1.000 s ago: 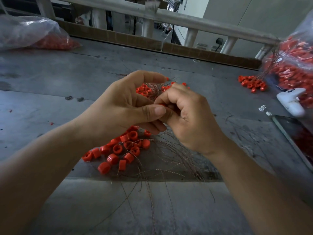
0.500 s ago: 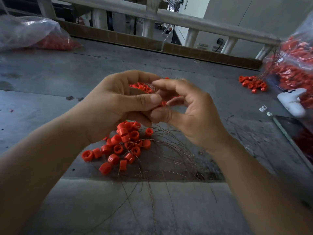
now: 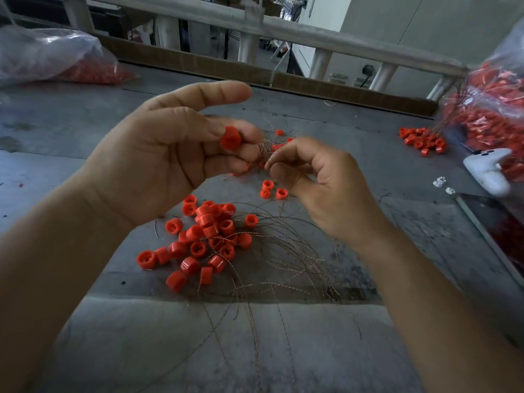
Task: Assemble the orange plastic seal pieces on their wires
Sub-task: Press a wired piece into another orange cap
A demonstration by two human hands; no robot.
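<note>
Your left hand (image 3: pixel 170 160) pinches one orange seal piece (image 3: pixel 231 138) between thumb and a curled finger, with the forefinger stretched out above it. Its lower fingers also clamp a bundle of wires (image 3: pixel 261 154), whose ends blur together. Your right hand (image 3: pixel 320 188) is curled, thumb and forefinger tips meeting at that bundle; whether a strand sits between them cannot be told. Below, mid-tabletop (image 3: pixel 85 123), a pile of seal pieces (image 3: pixel 204 236) lies beside loose wires (image 3: pixel 283 268). A smaller heap (image 3: pixel 422 141) lies near the far right edge, by a clear bag (image 3: pixel 493 114) cut off by the frame. Another bag (image 3: pixel 51 55) sits at the far left corner, its contents hazy.
</note>
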